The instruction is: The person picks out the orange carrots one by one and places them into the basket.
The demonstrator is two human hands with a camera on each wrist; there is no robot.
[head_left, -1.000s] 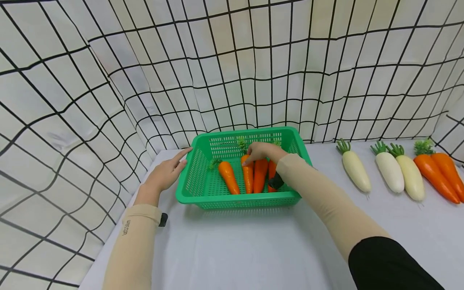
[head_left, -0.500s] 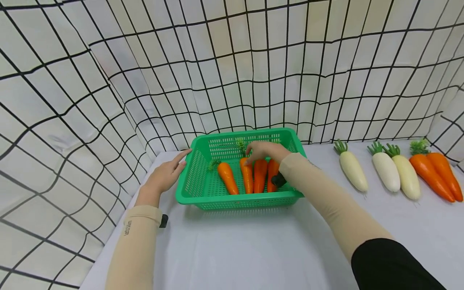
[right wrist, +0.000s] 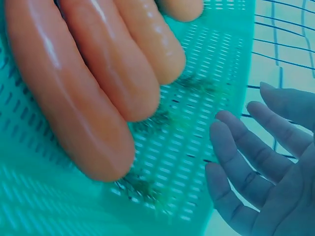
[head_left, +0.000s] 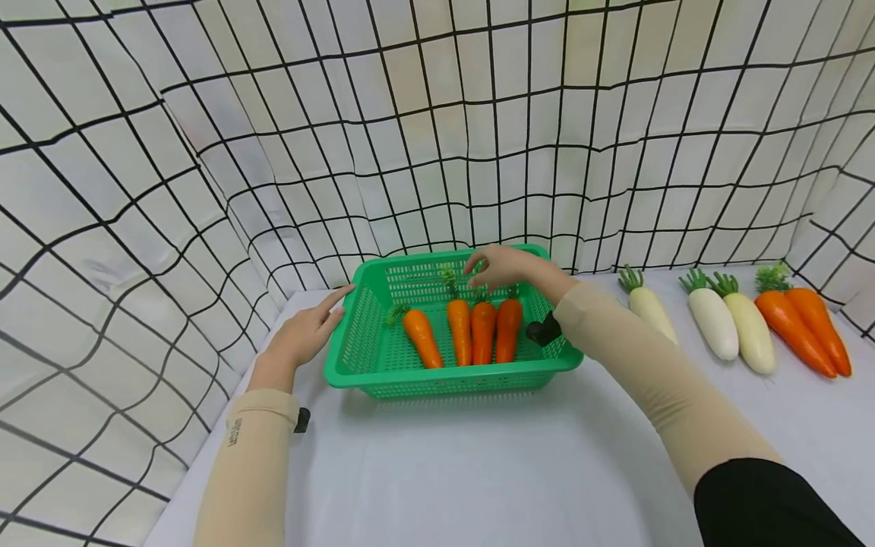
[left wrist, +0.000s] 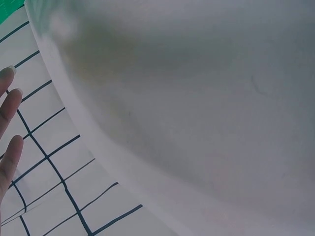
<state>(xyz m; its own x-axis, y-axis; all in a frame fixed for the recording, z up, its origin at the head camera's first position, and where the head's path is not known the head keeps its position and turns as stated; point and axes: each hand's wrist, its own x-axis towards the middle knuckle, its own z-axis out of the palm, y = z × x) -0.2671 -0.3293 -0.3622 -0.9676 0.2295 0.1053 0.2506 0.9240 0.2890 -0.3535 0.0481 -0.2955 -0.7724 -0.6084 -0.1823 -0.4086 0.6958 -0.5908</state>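
A green plastic basket (head_left: 444,378) with perforated walls holds several orange carrots. One carrot (head_left: 422,338) lies apart on the left; a close row sits at the middle and right, including the carrot (head_left: 509,330) farthest right. Over the leafy tops near the back wall hovers my right hand (head_left: 511,266), its fingers loosely bent and holding nothing. The right wrist view shows that same hand (right wrist: 280,167) apart from the carrots (right wrist: 74,98). At the basket's left rim, my left hand (head_left: 301,334) has its fingers extended, fingertips at or touching the rim.
To the right on the white table (head_left: 437,471) lie white radishes (head_left: 714,323) with green tops and a pair of carrots (head_left: 800,330). Black netting (head_left: 410,152) over white sheeting encloses the back and left sides.
My right hand has let go of the carrots and lifted up and back, uncovering their tops. The left hand stays at the rim. The head view has turned slightly right.
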